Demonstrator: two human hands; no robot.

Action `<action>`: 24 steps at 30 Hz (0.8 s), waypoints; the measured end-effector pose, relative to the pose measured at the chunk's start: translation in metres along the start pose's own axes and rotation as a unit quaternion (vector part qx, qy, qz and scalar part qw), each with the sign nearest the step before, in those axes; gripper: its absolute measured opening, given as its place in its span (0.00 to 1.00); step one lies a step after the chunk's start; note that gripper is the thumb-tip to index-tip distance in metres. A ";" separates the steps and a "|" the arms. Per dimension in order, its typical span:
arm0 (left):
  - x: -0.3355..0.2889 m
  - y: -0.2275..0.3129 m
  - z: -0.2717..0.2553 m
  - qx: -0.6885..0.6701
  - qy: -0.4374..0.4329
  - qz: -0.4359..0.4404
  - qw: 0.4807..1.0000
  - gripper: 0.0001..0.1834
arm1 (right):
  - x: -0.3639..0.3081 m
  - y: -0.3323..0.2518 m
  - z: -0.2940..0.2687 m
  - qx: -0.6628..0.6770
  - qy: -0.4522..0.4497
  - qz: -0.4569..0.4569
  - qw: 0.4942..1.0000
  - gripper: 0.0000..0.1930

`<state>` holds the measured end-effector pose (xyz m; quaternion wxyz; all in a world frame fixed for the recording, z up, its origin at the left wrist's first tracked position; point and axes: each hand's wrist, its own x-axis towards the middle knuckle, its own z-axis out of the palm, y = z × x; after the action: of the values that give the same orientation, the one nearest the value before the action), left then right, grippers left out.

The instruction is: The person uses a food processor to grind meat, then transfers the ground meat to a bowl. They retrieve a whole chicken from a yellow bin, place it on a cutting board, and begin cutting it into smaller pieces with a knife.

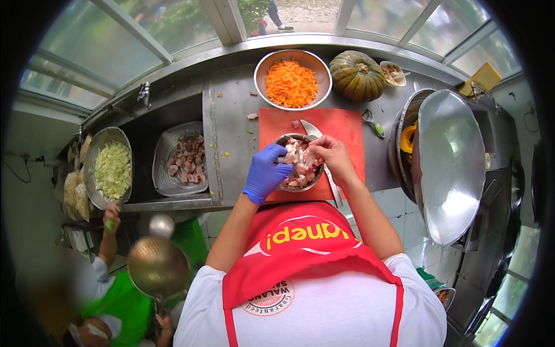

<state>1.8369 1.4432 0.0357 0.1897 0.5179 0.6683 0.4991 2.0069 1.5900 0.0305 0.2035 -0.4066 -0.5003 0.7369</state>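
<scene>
A metal bowl (pixel 312 184) of chopped raw meat (pixel 296 179) sits on a red cutting board (pixel 347 124) in front of me. My left hand (pixel 267 172), in a blue glove, reaches over the bowl's left side with its fingers closed on some of the meat. From the right, my bare right hand (pixel 334 155) pinches a pale piece of meat above the bowl. A knife (pixel 334 188) lies on the board, partly hidden by the bowl and my right hand; its blade tip shows beyond the bowl.
Beyond the board stand a bowl of shredded carrot (pixel 292 84) and a green squash (pixel 356 75). A peeler (pixel 374 124) lies right, near large metal pans (pixel 454 168). Leftward are a meat tray (pixel 180 159) and a cabbage basin (pixel 108 168). A co-worker (pixel 124 298) holds a pan (pixel 158 266) at lower left.
</scene>
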 end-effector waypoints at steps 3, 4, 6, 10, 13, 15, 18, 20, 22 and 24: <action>-0.009 -0.013 0.001 -0.045 0.001 -0.053 0.998 0.13 | -0.006 0.000 0.003 -0.016 -0.008 -0.020 1.000 0.03; -0.012 -0.019 0.002 -0.066 0.002 -0.073 0.995 0.12 | -0.007 0.002 0.006 -0.018 -0.004 -0.024 1.000 0.03; -0.014 -0.024 0.000 -0.118 -0.005 -0.118 0.986 0.12 | -0.007 0.006 0.007 -0.027 0.002 -0.035 0.999 0.03; -0.018 -0.035 -0.006 -0.192 -0.021 -0.179 0.965 0.10 | -0.006 0.014 0.009 -0.063 0.007 -0.055 0.996 0.03; -0.017 -0.031 -0.004 -0.255 -0.018 -0.203 0.945 0.09 | -0.003 0.025 0.007 -0.062 0.011 -0.052 0.997 0.03; -0.016 -0.025 -0.006 -0.285 -0.012 -0.208 0.936 0.08 | -0.002 0.028 0.005 -0.060 0.017 -0.048 0.997 0.03; -0.015 -0.021 -0.010 -0.302 0.006 -0.205 0.931 0.07 | -0.002 0.032 0.002 -0.079 0.026 -0.057 0.995 0.03; -0.014 -0.023 -0.009 -0.332 0.026 -0.218 0.918 0.06 | 0.001 0.039 0.001 -0.103 0.031 -0.078 0.991 0.03; -0.013 -0.023 -0.005 -0.346 0.036 -0.217 0.912 0.07 | 0.000 0.041 0.001 -0.173 0.027 -0.080 0.981 0.07; -0.009 -0.016 -0.002 -0.357 0.039 -0.217 0.908 0.07 | -0.005 0.036 0.005 -0.255 0.051 -0.160 0.952 0.12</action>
<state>1.8307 1.4345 0.0208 0.4391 0.2376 0.5486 0.6706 2.0100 1.5686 0.0006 0.2334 -0.3970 -0.7187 0.5209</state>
